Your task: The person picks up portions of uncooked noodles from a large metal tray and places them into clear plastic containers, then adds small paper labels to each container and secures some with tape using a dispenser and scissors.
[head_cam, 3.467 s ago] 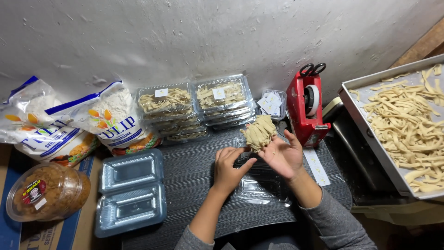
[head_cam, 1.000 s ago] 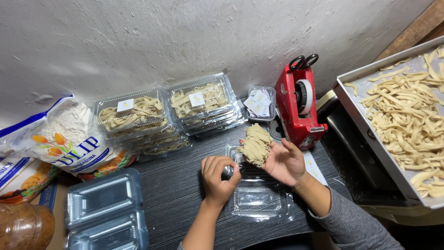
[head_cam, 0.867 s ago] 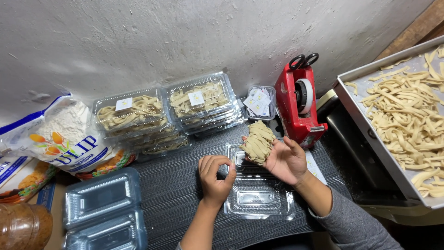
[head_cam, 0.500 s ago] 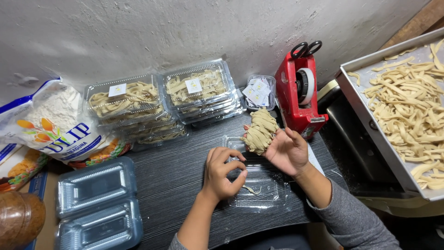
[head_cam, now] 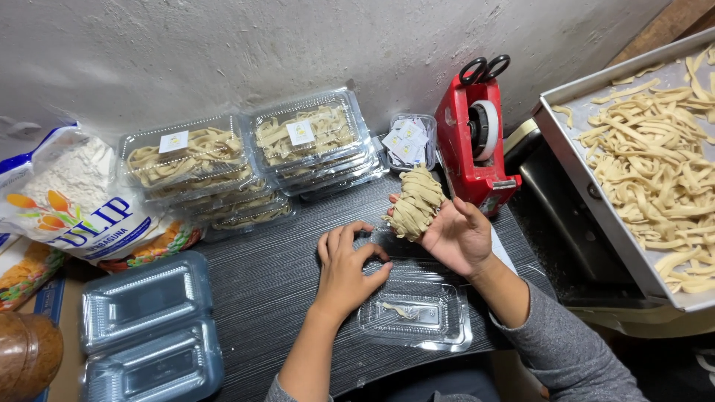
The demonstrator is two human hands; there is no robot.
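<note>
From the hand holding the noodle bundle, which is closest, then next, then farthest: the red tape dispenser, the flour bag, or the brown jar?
Measured from the right hand in the head view:
1. Red tape dispenser: just above it, by the wall.
2. Flour bag: far across on the left side.
3. Brown jar: bottom-left corner, beyond the bag.

Clear glossy plastic container (head_cam: pixel 417 316), matt dark woodgrain tabletop (head_cam: pixel 261 268), metal tray (head_cam: pixel 596 201).
</note>
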